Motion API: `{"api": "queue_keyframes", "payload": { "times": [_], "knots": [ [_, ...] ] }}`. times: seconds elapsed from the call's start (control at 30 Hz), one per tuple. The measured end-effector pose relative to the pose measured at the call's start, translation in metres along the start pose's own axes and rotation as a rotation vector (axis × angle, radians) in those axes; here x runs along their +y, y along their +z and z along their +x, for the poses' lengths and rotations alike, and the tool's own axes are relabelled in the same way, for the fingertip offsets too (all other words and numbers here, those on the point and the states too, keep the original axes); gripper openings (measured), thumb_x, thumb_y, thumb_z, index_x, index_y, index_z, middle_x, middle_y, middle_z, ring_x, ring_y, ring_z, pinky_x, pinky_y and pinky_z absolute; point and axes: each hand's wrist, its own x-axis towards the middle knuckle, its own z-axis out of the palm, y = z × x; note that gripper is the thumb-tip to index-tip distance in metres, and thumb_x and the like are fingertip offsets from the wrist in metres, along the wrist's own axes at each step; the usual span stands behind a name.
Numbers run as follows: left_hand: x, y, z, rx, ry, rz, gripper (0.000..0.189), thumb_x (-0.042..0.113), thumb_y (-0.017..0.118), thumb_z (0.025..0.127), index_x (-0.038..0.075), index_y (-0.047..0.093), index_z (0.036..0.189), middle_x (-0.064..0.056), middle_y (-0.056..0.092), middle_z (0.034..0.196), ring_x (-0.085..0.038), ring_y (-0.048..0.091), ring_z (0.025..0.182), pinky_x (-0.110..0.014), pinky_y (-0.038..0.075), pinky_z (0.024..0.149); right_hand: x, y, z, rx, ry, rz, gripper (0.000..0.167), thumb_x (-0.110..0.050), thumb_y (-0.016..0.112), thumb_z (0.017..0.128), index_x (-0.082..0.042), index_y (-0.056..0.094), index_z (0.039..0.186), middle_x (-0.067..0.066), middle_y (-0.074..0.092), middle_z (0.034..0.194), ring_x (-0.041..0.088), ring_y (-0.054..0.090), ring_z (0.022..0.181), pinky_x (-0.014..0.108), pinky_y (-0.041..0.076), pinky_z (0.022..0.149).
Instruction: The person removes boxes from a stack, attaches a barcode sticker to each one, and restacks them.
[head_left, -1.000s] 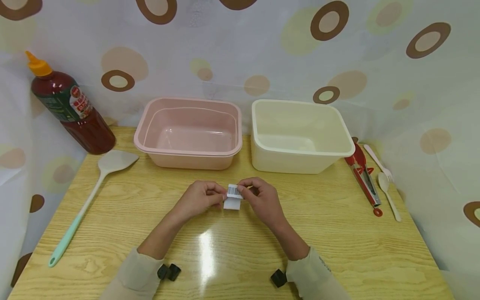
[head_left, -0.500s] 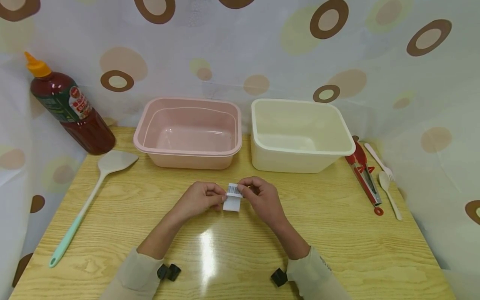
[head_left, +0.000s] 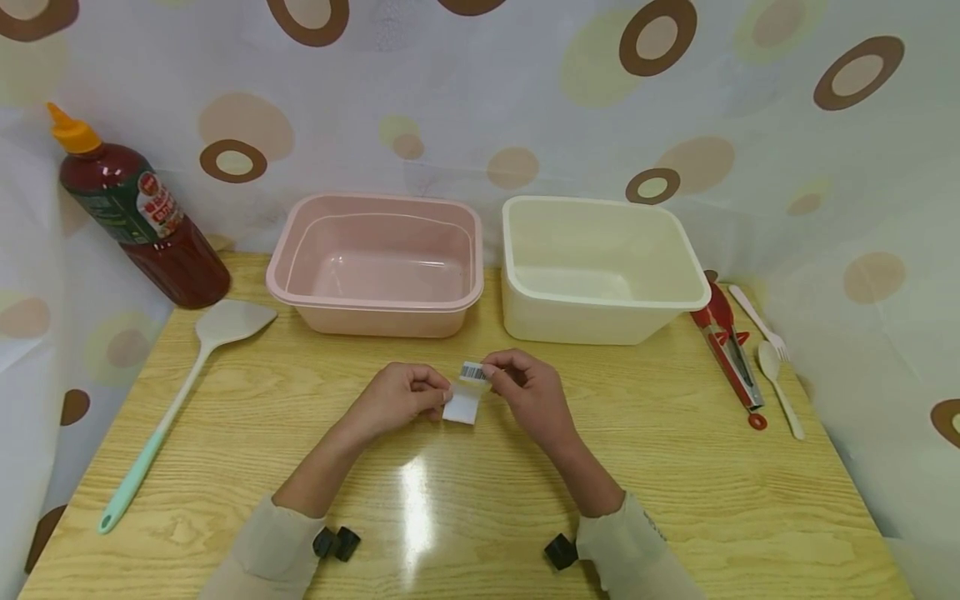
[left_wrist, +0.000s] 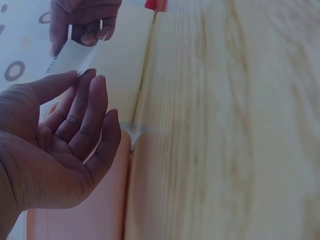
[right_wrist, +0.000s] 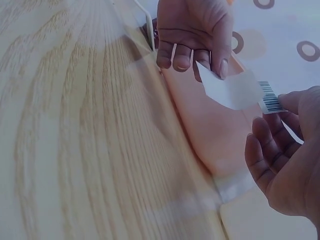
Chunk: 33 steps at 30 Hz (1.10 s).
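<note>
A barcode label and the small white paper joined to it stretch between the two hands, above the table in front of the bins. My left hand pinches the white paper at its left edge between thumb and fingertips. On the other side my right hand pinches the barcode end between thumb and index finger. The right wrist view shows the black bars beside the right thumb, and the paper bent slightly towards the left hand. Whether label and paper are one piece or two layers, I cannot tell.
Behind the hands stand a pink bin and a cream bin. At left are a red sauce bottle and a spatula. Red-handled tongs, a fork and a spoon lie at right.
My right hand has shifted slightly up and right, drawing the barcode end away from the left hand. More of the white paper shows, now tilted. The left hand has barely moved.
</note>
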Motion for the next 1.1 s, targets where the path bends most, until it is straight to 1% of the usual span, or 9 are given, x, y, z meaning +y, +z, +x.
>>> {"api": "queue_keyframes", "payload": {
  "times": [0.13, 0.27, 0.33, 0.4, 0.5, 0.6, 0.83, 0.9, 1.1],
  "knots": [
    [-0.0017, -0.0004, 0.0004, -0.051, -0.001, 0.013, 0.017, 0.016, 0.069, 0.096, 0.002, 0.074, 0.103, -0.007, 0.074, 0.082, -0.019, 0.071, 0.073, -0.034, 0.059, 0.071, 0.0014, -0.0009, 0.0011, 0.000, 0.013, 0.013, 0.011, -0.014, 0.068, 0.098, -0.006, 0.074, 0.101, 0.012, 0.073, 0.095, 0.016, 0.064, 0.075, 0.046, 0.061, 0.073],
    [-0.0034, -0.0009, 0.0006, -0.122, 0.017, 0.060, 0.017, 0.015, 0.067, 0.097, 0.001, 0.075, 0.103, -0.004, 0.071, 0.078, -0.015, 0.066, 0.069, -0.029, 0.055, 0.065, 0.0029, -0.0013, 0.0015, -0.004, 0.014, 0.021, 0.011, -0.015, 0.068, 0.098, -0.006, 0.074, 0.102, 0.012, 0.073, 0.095, 0.014, 0.063, 0.075, 0.045, 0.061, 0.074],
    [-0.0046, -0.0008, 0.0010, -0.138, 0.031, 0.087, 0.017, 0.015, 0.066, 0.097, 0.002, 0.075, 0.102, -0.003, 0.070, 0.077, -0.015, 0.064, 0.067, -0.028, 0.051, 0.063, 0.0038, -0.0012, 0.0015, -0.010, 0.012, 0.020, 0.012, -0.015, 0.068, 0.098, -0.006, 0.074, 0.102, 0.012, 0.072, 0.095, 0.013, 0.063, 0.075, 0.044, 0.061, 0.074],
    [-0.0051, -0.0007, 0.0013, -0.142, 0.026, 0.092, 0.016, 0.013, 0.066, 0.097, 0.001, 0.075, 0.103, -0.003, 0.071, 0.079, -0.015, 0.064, 0.067, -0.029, 0.053, 0.063, 0.0045, -0.0010, 0.0014, -0.014, 0.009, 0.018, 0.012, -0.015, 0.067, 0.099, -0.006, 0.074, 0.102, 0.012, 0.072, 0.096, 0.012, 0.062, 0.074, 0.044, 0.060, 0.074],
    [-0.0057, -0.0004, 0.0019, -0.139, 0.014, 0.081, 0.017, 0.012, 0.065, 0.097, 0.000, 0.075, 0.104, -0.005, 0.073, 0.083, -0.016, 0.067, 0.069, -0.030, 0.056, 0.065, 0.0048, -0.0008, 0.0010, -0.014, 0.013, 0.012, 0.012, -0.015, 0.067, 0.098, -0.006, 0.074, 0.102, 0.012, 0.072, 0.095, 0.011, 0.062, 0.075, 0.044, 0.060, 0.074],
    [-0.0042, -0.0004, 0.0020, -0.113, 0.020, 0.092, 0.014, 0.012, 0.067, 0.096, 0.002, 0.075, 0.104, -0.006, 0.074, 0.086, -0.016, 0.068, 0.073, -0.030, 0.058, 0.067, 0.0048, -0.0008, 0.0008, -0.012, 0.019, 0.012, 0.012, -0.015, 0.068, 0.098, -0.006, 0.074, 0.102, 0.012, 0.073, 0.095, 0.012, 0.063, 0.075, 0.043, 0.061, 0.074],
    [0.0017, -0.0014, 0.0019, 0.043, 0.087, 0.191, 0.009, 0.011, 0.071, 0.092, 0.018, 0.077, 0.094, 0.002, 0.075, 0.096, -0.014, 0.066, 0.089, -0.030, 0.052, 0.079, 0.0052, -0.0009, 0.0010, -0.002, 0.018, 0.020, 0.012, -0.014, 0.068, 0.098, -0.005, 0.074, 0.102, 0.012, 0.073, 0.096, 0.017, 0.064, 0.077, 0.044, 0.061, 0.074],
    [0.0014, -0.0021, 0.0020, 0.041, 0.088, 0.210, 0.012, 0.009, 0.070, 0.093, 0.018, 0.078, 0.093, 0.003, 0.076, 0.098, -0.013, 0.066, 0.094, -0.030, 0.052, 0.084, 0.0057, -0.0010, 0.0010, 0.001, 0.020, 0.020, 0.011, -0.014, 0.068, 0.098, -0.005, 0.074, 0.102, 0.012, 0.073, 0.096, 0.017, 0.064, 0.076, 0.041, 0.061, 0.074],
    [-0.0009, -0.0036, 0.0026, -0.030, 0.067, 0.253, 0.016, 0.007, 0.066, 0.094, 0.015, 0.079, 0.097, 0.002, 0.077, 0.102, -0.015, 0.066, 0.103, -0.035, 0.052, 0.091, 0.0057, -0.0011, 0.0013, 0.004, 0.023, 0.022, 0.011, -0.014, 0.068, 0.098, -0.005, 0.074, 0.102, 0.012, 0.073, 0.095, 0.019, 0.064, 0.077, 0.028, 0.059, 0.070]
  ]
}}
